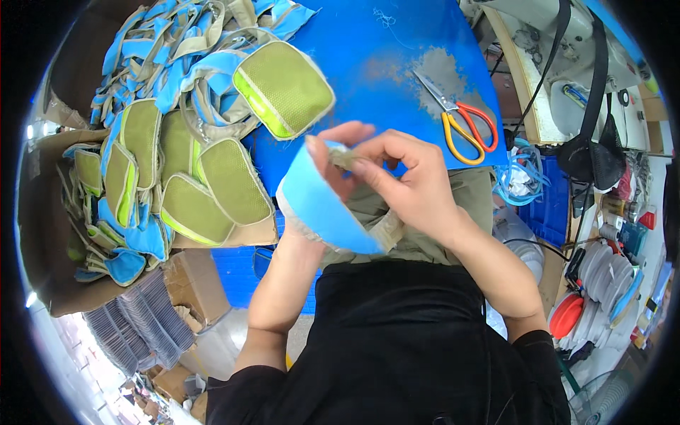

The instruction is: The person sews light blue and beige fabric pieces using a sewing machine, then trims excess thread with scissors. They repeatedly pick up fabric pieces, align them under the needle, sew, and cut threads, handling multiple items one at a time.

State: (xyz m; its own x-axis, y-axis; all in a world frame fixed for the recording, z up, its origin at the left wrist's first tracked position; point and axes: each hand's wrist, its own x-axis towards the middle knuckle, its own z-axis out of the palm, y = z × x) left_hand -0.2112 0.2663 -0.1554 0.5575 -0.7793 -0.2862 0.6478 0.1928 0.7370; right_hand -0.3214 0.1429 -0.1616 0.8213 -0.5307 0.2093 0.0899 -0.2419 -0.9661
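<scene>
In front of my body I hold a curved fabric band, light blue on its face with khaki edging. Its blue side covers most of my left hand, which grips the band from behind; that hand's fingertips show above the upper edge. Thumb and fingers of my right hand pinch a khaki end of the band close to the left fingers. Just beyond the left hand, an olive-green padded fabric piece with a bright lime side and pale piping lies on the blue table.
Scissors with orange and yellow handles lie at the table's right. At the left, a heap of blue and khaki strips adjoins a cardboard box of similar green pieces. A sewing machine stands far right, near white reels.
</scene>
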